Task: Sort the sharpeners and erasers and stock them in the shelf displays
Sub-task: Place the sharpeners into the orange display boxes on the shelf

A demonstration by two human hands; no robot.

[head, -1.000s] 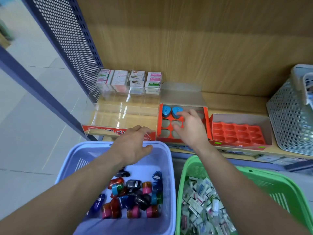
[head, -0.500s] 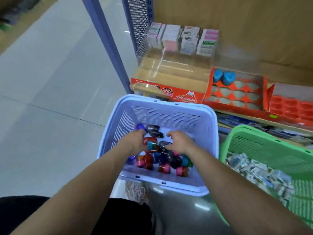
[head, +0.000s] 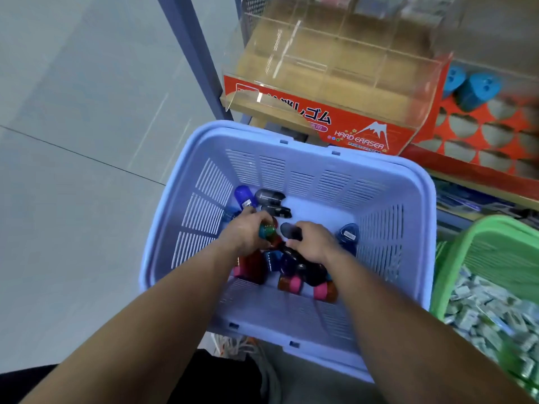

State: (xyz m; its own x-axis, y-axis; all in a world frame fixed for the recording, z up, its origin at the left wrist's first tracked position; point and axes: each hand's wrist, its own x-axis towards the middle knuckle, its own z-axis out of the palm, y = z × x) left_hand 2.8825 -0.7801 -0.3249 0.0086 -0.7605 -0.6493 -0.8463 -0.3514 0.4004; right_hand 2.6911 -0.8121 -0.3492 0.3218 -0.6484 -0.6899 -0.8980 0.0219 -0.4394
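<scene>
Dozens of small translucent plastic sharpeners [head: 291, 282] in pink, orange, blue and black lie heaped on the bottom of a pale lilac slotted plastic basket [head: 320, 154], most of them on its near side. Both hands reach down into this heap. The left hand [head: 242, 234] has its fingers [head: 255, 220] curled round a green-and-red sharpener [head: 267, 231], which shows at the thumb side. The right hand [head: 313, 243] is clenched on a dark grey rounded sharpener [head: 288, 230], whose end sticks out towards the left hand. The two hands are just beside each other, apart by a narrow gap. Beyond them a bright blue sharpener [head: 245, 196], a smoky clear one [head: 269, 196] and a black one [head: 275, 212] lie near the far wall, and a navy sharpener [head: 347, 236] lies to the right of the right hand.

To the right of the lilac basket stands a green plastic basket [head: 455, 252] filled with small white wrapped erasers [head: 481, 304]. Behind both, on a wooden shelf [head: 250, 109], sits a clear acrylic display case [head: 335, 48] with a red "HARD ERASER" front label [head: 358, 132]. Beside it is a red cardboard tray with heart-shaped holes [head: 455, 167], where two blue heart-shaped sharpeners [head: 478, 90] stand in the far-left holes. A blue-grey metal upright [head: 186, 53] borders the shelf on the left, over a grey tiled floor [head: 73, 141].
</scene>
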